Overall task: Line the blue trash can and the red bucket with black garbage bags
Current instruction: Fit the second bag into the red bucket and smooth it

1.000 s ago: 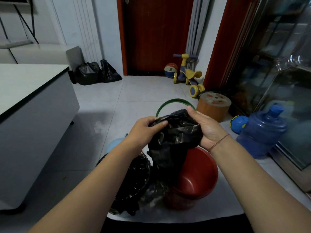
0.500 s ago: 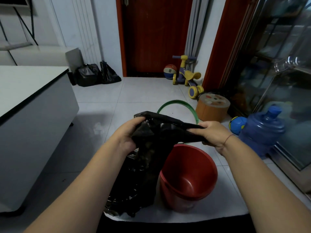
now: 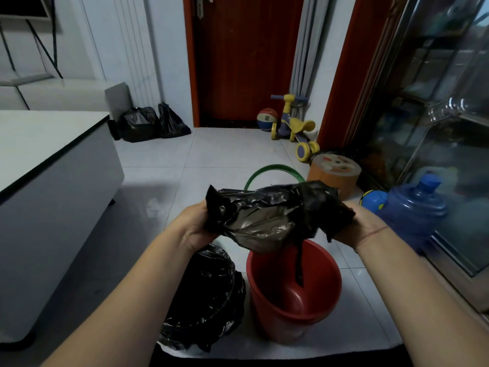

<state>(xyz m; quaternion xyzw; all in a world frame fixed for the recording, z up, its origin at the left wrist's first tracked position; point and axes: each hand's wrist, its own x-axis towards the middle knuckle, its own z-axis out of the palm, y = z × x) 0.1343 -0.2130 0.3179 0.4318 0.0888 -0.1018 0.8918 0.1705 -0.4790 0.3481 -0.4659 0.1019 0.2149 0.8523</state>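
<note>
- A white mat [image 3: 365,337] lies on the tiled floor at the lower edge of the view, and both containers stand on it.
- On the left of the mat, a second black bag [image 3: 209,295] is stretched over the mouth of a round container. This is probably the blue trash can, but its wall is hidden, so I cannot tell for sure.
- Just beside it on the right stands the red bucket [image 3: 277,327], upright, with its inside bare.
- Above the bucket, both hands hold one black garbage bag [image 3: 267,215], crumpled and spread between them.
- The left hand [image 3: 193,226] grips the left end of the bag with curled fingers.
- The right hand [image 3: 363,229] grips the right end, and the plastic covers its fingers.
- A thin strip of the bag hangs down inside the bucket.
- Behind the bag, a green hoop [image 3: 272,168] lies on the floor.
- To the right are an orange round stool [image 3: 334,173] and a blue water jug [image 3: 415,210].
- On the left stands a white cabinet [image 3: 53,194].
- Far back, a toy scooter [image 3: 293,123] and a ball [image 3: 267,119] stand near the dark red door [image 3: 246,62].
</note>
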